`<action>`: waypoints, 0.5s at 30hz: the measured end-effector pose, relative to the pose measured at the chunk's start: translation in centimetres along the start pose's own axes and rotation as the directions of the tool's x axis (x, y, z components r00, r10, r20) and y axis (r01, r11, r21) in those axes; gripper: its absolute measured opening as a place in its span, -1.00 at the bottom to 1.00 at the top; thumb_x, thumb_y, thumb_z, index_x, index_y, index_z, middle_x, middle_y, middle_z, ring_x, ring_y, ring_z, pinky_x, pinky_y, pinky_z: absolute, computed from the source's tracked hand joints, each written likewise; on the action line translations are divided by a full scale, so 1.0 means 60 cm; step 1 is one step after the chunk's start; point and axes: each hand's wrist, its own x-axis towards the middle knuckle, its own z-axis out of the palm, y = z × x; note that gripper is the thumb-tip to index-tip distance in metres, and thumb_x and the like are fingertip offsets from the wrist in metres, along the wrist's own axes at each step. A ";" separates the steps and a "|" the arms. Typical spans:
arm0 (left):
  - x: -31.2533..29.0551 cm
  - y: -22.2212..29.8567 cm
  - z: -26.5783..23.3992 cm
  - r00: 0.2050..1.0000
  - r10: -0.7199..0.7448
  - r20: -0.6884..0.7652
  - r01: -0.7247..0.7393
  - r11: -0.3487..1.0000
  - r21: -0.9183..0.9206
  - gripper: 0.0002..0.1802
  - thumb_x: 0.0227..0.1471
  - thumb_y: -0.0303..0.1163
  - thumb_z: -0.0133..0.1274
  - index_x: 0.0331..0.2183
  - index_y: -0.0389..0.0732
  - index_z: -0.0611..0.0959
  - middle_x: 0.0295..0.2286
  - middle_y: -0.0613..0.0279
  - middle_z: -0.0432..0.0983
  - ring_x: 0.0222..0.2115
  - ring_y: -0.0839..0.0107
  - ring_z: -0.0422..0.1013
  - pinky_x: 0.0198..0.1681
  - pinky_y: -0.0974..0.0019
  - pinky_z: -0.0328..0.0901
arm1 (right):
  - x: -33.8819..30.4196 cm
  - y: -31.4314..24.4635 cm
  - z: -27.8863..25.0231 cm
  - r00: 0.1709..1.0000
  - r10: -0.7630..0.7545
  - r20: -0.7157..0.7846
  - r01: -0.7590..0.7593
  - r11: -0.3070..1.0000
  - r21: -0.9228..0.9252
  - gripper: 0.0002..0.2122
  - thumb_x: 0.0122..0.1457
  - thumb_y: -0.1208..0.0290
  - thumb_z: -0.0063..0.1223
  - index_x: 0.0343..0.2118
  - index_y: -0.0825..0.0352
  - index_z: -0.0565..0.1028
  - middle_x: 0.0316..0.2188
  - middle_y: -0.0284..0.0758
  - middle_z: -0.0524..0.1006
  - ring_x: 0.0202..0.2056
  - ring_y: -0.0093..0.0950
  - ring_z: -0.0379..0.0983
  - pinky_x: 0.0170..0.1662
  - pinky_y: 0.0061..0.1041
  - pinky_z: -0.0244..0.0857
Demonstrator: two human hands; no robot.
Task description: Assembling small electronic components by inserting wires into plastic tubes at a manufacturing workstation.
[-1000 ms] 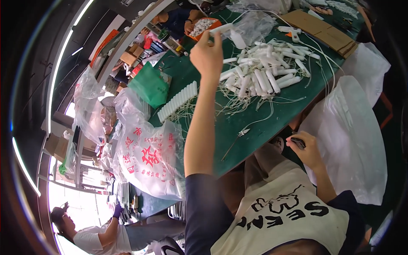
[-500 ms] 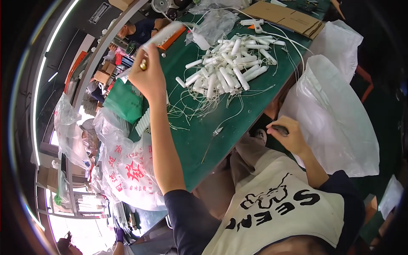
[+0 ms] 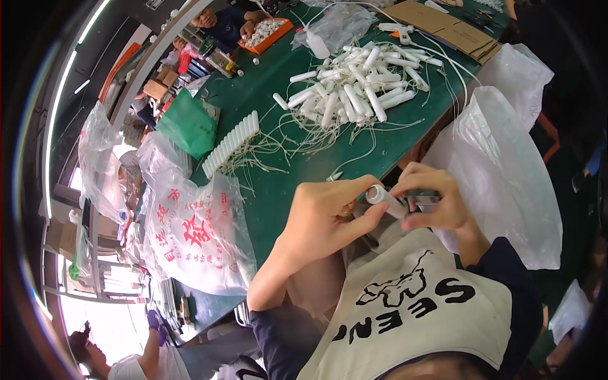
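Observation:
In front of my chest my left hand (image 3: 323,218) grips a white plastic tube (image 3: 391,201) between thumb and fingers, its round hollow end facing up and to the left. Something small and gold-coloured (image 3: 348,209) shows among the fingers of that hand. My right hand (image 3: 440,199) is closed around a small dark tool (image 3: 423,197), whose kind I cannot make out, and its fingertips meet the tube's lower end. Beyond my hands, a heap of white tubes (image 3: 354,95) with thin wires lies on the green table (image 3: 373,142). A neat row of similar tubes (image 3: 231,144) lies to the left.
A glue gun (image 3: 396,28) and flat cardboard (image 3: 443,28) lie at the back. White sacks (image 3: 500,171) hang by the right edge; a printed plastic bag (image 3: 196,234) and a green bag (image 3: 187,123) are at left. Across the table, a person reaches into an orange tray (image 3: 269,35).
My left hand has come down and right from the far left with the white tube, meeting my right hand. My right hand has risen slightly, still holding the dark tool.

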 end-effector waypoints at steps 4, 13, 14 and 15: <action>-0.009 -0.022 0.009 0.986 -0.132 0.099 0.141 0.986 -0.090 -0.70 -0.24 -0.46 0.15 -0.32 -0.26 0.58 -0.74 0.36 0.18 -0.71 0.67 0.03 -0.66 0.54 -0.05 | -0.013 0.029 0.031 0.991 0.126 -0.031 -0.126 0.992 0.007 -0.69 -0.26 0.37 0.35 -0.44 0.40 0.51 -0.49 -0.31 0.47 -0.49 -0.54 0.34 -0.51 -0.63 0.18; -0.018 -0.066 0.009 0.957 -0.268 0.110 0.289 0.904 -0.314 -0.50 0.06 -0.48 -0.39 0.07 -0.34 0.05 -0.68 0.21 0.25 -0.63 0.41 0.18 -0.48 0.38 0.12 | -0.012 0.041 0.050 0.990 0.042 -0.132 -0.054 0.994 -0.090 -0.79 -0.25 0.56 0.20 -0.46 0.41 0.49 -0.52 -0.32 0.49 -0.48 -0.47 0.31 -0.41 -0.55 0.18; -0.019 -0.068 0.012 0.971 -0.235 0.046 0.237 0.917 -0.319 -0.51 0.08 -0.47 -0.41 0.07 -0.31 0.07 -0.69 0.32 0.17 -0.64 0.56 0.07 -0.52 0.50 0.04 | -0.012 0.041 0.049 0.991 0.035 -0.130 -0.047 0.995 -0.086 -0.80 -0.24 0.56 0.20 -0.46 0.41 0.49 -0.51 -0.32 0.49 -0.48 -0.46 0.31 -0.41 -0.54 0.18; -0.015 -0.068 0.013 0.971 -0.233 0.048 0.236 0.918 -0.320 -0.51 0.08 -0.47 -0.41 0.07 -0.31 0.07 -0.69 0.32 0.17 -0.64 0.56 0.07 -0.52 0.50 0.04 | -0.012 0.042 0.048 0.991 0.029 -0.131 -0.040 0.996 -0.084 -0.80 -0.24 0.57 0.19 -0.46 0.41 0.49 -0.51 -0.32 0.49 -0.48 -0.46 0.31 -0.41 -0.54 0.18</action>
